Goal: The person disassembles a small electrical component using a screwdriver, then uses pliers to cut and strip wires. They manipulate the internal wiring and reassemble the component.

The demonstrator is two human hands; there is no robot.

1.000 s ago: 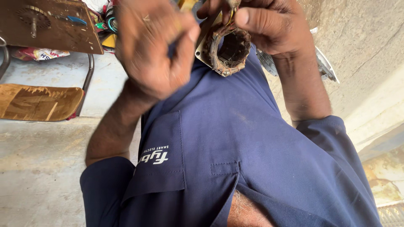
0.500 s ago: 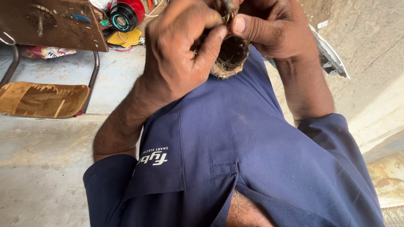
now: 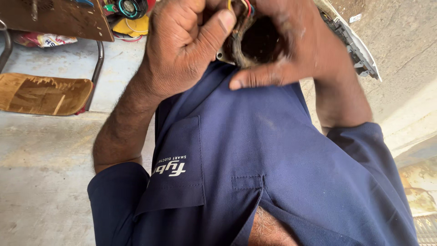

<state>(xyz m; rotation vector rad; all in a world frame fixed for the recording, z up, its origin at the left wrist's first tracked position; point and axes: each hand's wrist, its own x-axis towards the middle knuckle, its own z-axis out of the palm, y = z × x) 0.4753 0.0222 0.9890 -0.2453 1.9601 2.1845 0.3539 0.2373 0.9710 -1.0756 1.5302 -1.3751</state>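
Both hands held up against the navy shirt point(image 3: 273, 164), left hand point(image 3: 182, 50) and right hand point(image 3: 291, 50) fingers closed round a wound motor core point(image 3: 248, 45) with coloured wires point(image 3: 246, 5); looks rigid, heavy-ish, wires fragile, grip the outer body.

- The motor part point(image 3: 255, 43) looks like dull, grimy metal wound with rough fibre.
- Shirt point(image 3: 273, 173): matt navy woven cloth.
- Chair seat point(image 3: 43, 93): worn, chipped wood.
- Floor point(image 3: 41, 182): rough matt concrete.
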